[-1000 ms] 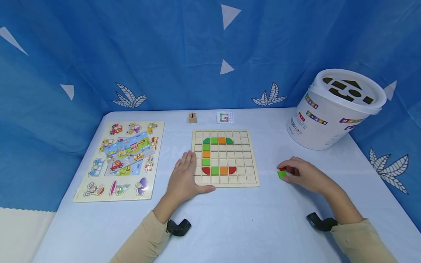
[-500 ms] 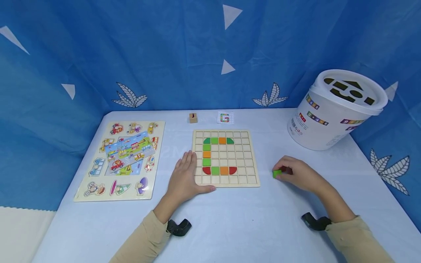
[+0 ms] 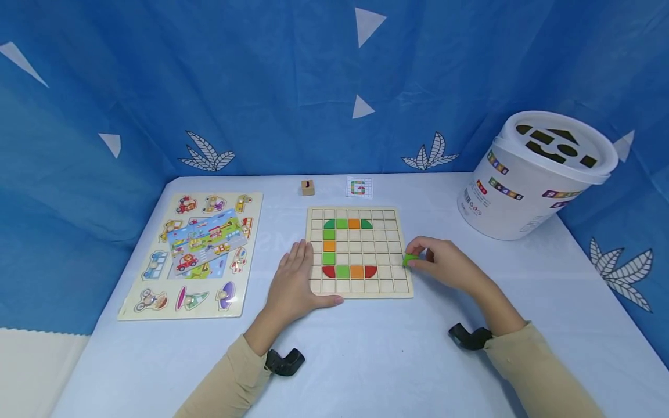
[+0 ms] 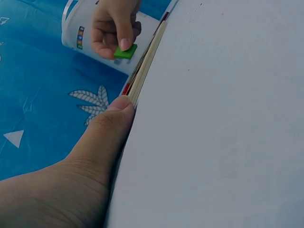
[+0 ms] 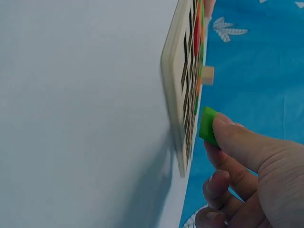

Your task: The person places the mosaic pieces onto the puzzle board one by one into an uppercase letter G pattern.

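A wooden grid board (image 3: 384,287) lies mid-table with green, orange and red tiles forming a C-like shape. My left hand (image 3: 294,284) rests along its left side, fingers straight, thumb at the near edge; in the left wrist view the thumb (image 4: 107,126) touches the board's side. My right hand (image 3: 444,261) pinches a green square tile (image 3: 410,259) between thumb and fingers at the board's right edge. The right wrist view shows this green tile (image 5: 207,126) held raised above the level of the board (image 5: 173,95).
A small pattern card (image 3: 359,187) and a wooden letter cube (image 3: 308,187) stand behind the board. At left lies a peg puzzle (image 3: 130,307) with picture cards (image 3: 209,241) on it. A white bucket (image 3: 512,191) with a shape-sorter lid stands back right.
My right hand has moved left from open table to the board's right edge, carrying the green tile. A bit of red seen by its fingers earlier no longer shows. The left hand stayed put.
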The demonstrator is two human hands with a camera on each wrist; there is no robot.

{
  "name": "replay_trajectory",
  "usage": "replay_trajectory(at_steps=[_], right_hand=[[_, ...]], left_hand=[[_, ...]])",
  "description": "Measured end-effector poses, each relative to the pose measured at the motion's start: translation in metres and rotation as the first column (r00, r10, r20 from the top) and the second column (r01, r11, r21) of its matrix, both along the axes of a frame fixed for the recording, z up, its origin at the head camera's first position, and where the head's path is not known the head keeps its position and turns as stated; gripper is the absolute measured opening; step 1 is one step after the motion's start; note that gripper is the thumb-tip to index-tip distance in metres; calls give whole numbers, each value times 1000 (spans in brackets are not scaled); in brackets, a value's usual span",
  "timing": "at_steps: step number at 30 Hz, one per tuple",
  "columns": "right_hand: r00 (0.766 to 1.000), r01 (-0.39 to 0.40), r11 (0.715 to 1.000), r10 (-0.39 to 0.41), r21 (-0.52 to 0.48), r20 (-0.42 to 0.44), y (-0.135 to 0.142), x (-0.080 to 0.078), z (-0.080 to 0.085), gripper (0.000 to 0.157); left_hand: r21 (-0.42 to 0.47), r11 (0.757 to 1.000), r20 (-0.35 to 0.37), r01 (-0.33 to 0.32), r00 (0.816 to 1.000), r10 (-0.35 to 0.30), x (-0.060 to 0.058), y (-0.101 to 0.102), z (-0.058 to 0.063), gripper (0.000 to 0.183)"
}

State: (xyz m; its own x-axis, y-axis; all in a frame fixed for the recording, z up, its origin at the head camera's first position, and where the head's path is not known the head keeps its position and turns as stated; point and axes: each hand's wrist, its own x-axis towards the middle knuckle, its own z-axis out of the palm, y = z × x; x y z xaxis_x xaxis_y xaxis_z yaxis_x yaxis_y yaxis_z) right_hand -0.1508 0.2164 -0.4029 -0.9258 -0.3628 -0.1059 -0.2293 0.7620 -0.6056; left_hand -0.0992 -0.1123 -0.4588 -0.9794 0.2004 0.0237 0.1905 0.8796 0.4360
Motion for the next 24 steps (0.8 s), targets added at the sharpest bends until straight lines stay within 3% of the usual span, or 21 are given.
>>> replay_trajectory(at_steps=[12, 24], right_hand=[[998, -69, 997, 69, -46, -10, -57, -11, -6, 18], [997, -74, 997, 74, -27, -17, -74, -12, -10, 16]], left_hand=[[-11, 1000, 7, -2, 1000, 2, 0, -1, 1, 136], [0, 1000, 4, 4, 1000, -4, -1, -1, 0, 136]])
